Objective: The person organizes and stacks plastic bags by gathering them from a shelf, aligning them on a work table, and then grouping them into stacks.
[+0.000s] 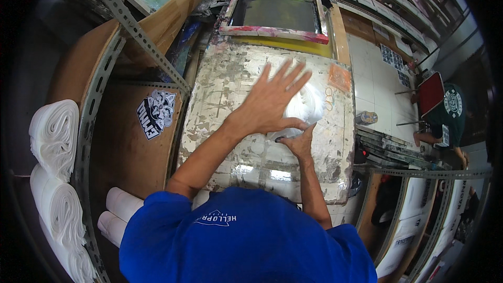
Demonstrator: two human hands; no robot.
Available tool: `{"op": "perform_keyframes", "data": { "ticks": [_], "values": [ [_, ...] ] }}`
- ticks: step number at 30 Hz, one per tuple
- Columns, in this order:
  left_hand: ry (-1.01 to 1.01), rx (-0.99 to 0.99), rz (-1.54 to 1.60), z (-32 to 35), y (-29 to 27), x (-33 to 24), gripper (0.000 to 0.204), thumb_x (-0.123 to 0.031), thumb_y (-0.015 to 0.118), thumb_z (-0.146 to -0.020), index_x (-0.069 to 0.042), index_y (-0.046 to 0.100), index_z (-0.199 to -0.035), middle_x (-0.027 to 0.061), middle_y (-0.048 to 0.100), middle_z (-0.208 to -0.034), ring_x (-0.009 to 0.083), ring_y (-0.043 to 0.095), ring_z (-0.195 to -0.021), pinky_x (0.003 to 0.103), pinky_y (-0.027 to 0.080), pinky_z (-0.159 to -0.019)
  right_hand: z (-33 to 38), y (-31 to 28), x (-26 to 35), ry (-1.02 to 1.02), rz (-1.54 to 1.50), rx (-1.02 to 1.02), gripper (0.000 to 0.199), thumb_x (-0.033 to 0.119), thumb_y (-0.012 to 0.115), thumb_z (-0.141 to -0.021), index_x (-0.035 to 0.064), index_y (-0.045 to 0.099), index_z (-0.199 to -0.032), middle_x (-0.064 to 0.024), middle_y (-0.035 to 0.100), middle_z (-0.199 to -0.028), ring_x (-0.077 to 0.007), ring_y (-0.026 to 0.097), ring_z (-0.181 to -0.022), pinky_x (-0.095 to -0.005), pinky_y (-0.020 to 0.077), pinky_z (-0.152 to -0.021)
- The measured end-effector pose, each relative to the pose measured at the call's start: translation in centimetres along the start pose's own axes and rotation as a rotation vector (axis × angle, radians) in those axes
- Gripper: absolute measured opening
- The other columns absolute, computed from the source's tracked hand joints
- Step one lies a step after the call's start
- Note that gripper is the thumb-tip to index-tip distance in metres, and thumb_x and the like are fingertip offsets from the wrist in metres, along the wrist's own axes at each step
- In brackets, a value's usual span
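A white, glossy roll of thin sheet material, perhaps plastic, lies on the paint-worn table. My left hand is spread flat against its left side, fingers stretched forward and slightly blurred, covering part of it. At the near end, my right hand curls its fingers around the edge of the roll, the thumb close to my left thumb. Some of the right fingertips are hidden behind the white material.
A framed printing screen rests at the table's far end. An orange square piece lies at the right. White rolls fill the left shelf, beside a metal upright. Another person is at the right near a red chair.
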State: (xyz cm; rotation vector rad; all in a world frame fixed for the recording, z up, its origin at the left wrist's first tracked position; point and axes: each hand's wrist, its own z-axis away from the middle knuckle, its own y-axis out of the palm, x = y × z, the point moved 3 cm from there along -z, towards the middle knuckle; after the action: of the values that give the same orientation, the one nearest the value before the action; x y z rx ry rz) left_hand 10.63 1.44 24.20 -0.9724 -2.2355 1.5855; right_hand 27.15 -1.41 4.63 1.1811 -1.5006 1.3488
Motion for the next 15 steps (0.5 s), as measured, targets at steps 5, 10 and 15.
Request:
{"op": "perform_keyframes", "data": {
  "ticks": [5, 10, 15],
  "values": [
    [0.029, 0.161, 0.016, -0.9, 1.8, -0.7, 0.098, -0.079, 0.046, -0.081, -0.009, 0.035, -0.149, 0.0195, 0.036, -0.151, 0.0421, 0.025, -0.143, 0.064, 0.022, -0.111, -0.3, -0.5, -3.1, 0.012, 0.151, 0.046, 0.142, 0.020, 0.099, -0.042, -0.0092, 0.004, -0.144, -0.0300, 0.044, -0.136, -0.0397, 0.046, -0.127, -0.0422, 0.0405, -0.106],
    [0.043, 0.016, 0.002, -1.5, 1.4, -0.1, 0.097, -0.079, 0.046, -0.080, -0.012, 0.035, -0.150, 0.0192, 0.035, -0.152, 0.0393, 0.027, -0.142, 0.062, 0.024, -0.110, -0.5, -0.5, -3.5, 0.059, 0.177, 0.049, 0.149, 0.025, 0.099, -0.042, -0.0154, -0.003, -0.143, -0.0347, 0.037, -0.139, -0.0420, 0.042, -0.131, -0.0408, 0.0357, -0.110],
    [-0.018, 0.269, 0.037, -1.8, 3.3, 0.4, 0.100, -0.081, 0.044, -0.080, -0.014, 0.030, -0.152, 0.0195, 0.034, -0.153, 0.0378, 0.028, -0.143, 0.058, 0.026, -0.110, -0.4, -0.3, -4.0, 0.064, 0.183, 0.057, 0.141, 0.024, 0.098, -0.045, -0.0131, 0.004, -0.143, -0.0320, 0.039, -0.139, -0.0402, 0.043, -0.129, -0.0406, 0.0360, -0.110]
  ]
}}
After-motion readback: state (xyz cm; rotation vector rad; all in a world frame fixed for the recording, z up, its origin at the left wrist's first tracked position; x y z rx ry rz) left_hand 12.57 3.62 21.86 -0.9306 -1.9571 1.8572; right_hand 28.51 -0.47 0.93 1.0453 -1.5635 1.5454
